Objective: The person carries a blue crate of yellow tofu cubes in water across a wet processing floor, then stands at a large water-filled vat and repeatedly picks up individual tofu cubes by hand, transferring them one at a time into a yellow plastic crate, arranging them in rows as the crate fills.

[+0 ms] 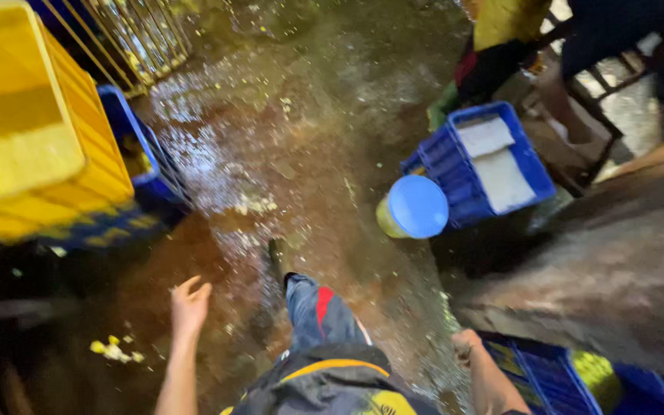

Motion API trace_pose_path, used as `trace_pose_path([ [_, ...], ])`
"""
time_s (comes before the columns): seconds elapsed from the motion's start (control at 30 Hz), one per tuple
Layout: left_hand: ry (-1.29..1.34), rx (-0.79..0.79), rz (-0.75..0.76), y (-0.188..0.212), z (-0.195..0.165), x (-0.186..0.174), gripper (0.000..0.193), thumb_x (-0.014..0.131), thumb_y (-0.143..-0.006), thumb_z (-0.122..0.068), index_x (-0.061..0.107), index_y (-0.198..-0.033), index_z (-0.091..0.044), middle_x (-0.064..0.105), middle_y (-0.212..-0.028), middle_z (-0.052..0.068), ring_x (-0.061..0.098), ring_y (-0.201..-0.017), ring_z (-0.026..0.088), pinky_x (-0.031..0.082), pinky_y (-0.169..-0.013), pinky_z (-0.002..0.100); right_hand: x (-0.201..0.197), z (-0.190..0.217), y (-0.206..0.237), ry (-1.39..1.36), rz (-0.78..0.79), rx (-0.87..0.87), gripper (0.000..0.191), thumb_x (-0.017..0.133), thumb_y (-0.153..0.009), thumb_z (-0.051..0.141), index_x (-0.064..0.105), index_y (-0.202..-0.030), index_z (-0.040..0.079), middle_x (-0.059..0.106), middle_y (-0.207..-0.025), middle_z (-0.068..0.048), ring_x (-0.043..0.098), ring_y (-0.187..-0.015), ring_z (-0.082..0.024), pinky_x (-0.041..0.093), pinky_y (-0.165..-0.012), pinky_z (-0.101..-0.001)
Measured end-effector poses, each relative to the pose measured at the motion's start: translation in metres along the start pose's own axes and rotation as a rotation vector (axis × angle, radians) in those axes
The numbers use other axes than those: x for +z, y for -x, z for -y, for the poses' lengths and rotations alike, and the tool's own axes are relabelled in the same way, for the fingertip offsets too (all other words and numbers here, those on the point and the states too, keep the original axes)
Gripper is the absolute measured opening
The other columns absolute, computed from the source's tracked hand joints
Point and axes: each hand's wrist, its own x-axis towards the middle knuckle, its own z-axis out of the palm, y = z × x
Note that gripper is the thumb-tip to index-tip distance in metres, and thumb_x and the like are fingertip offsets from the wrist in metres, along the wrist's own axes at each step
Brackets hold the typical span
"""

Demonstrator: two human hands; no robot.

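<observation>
Both hands empty: left hand [190, 301] loosely open, right hand [467, 346] fisted above a stiff blue crate [536, 373], best gripped by its rim, over the wet, slick-looking floor [293, 154]

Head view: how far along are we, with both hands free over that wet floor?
Looks done: a yellow crate sits stacked on a blue crate, and another blue crate holds white slabs. In hand: nothing; the left hand is open and empty, the right hand loosely closed, also empty, mid-stride. Left: yellow scraps lie on the wet floor, and a lidded tub stands beside the crate.
</observation>
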Motion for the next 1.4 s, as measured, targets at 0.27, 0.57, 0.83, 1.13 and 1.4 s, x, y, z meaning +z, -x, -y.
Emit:
trace_pose_path([
  [0.27, 0.092, 0.254, -0.077, -0.208, -0.144, -0.003, 0.042, 0.075, -0.090, -0.017, 0.064, -0.128, -0.003, 0.061, -0.130, 0.016, 0.074, -0.097, 0.023, 0.059, -0.081, 0.033, 0.017, 0.545, 0.046, -0.002, 0.082, -0.742, 0.033, 0.063, -0.086, 0.019, 0.073, -0.115, 0.007, 0.074, -0.093, -0.016, 0.071, -0.076, -0.030, 0.056, -0.066, -0.0442],
  [0.57, -0.040, 0.274, -0.594, -0.460, -0.294, -0.100, 0.051, 0.075, -0.085, -0.014, 0.058, -0.132, -0.004, 0.063, -0.128, 0.018, 0.061, -0.121, 0.035, 0.049, -0.102, 0.044, 0.065, 1.039, 0.131, 0.124, 0.365, -1.490, 0.038, 0.069, -0.099, 0.018, 0.065, -0.133, 0.001, 0.074, -0.119, -0.014, 0.072, -0.102, -0.018, 0.058, -0.084, -0.0281],
  [0.83, -0.337, -0.204, -0.421, -0.651, -0.276, -0.185, 0.069, 0.067, -0.081, -0.017, 0.043, -0.143, 0.000, 0.062, -0.122, 0.030, 0.060, -0.112, 0.047, 0.050, -0.092, 0.056, 0.096, 1.192, 0.160, 0.605, 0.284, -0.998, 0.032, 0.065, -0.096, 0.019, 0.065, -0.124, 0.004, 0.072, -0.109, -0.012, 0.068, -0.092, -0.019, 0.055, -0.073, -0.0329],
  [1.13, -0.259, -0.483, -0.520, -0.640, -0.236, -0.170, 0.053, 0.061, -0.085, -0.007, 0.055, -0.138, -0.010, 0.069, -0.122, 0.020, 0.070, -0.099, 0.039, 0.058, -0.081, 0.050, 0.238, 1.534, 0.263, 1.233, 0.481, -1.150, 0.026, 0.061, -0.091, 0.022, 0.066, -0.113, 0.007, 0.069, -0.096, -0.008, 0.067, -0.082, -0.017, 0.055, -0.062, -0.0336],
  [1.4, -0.004, -0.523, -1.138, -0.710, -0.362, -0.361, 0.045, 0.070, -0.093, -0.034, 0.063, -0.128, -0.007, 0.066, -0.128, 0.019, 0.061, -0.120, 0.039, 0.050, -0.102, 0.047, 0.492, 1.743, 0.561, 1.160, 1.009, -1.601, 0.047, 0.059, -0.098, 0.026, 0.057, -0.136, -0.001, 0.072, -0.118, -0.021, 0.074, -0.098, -0.026, 0.063, -0.072, -0.0367],
])
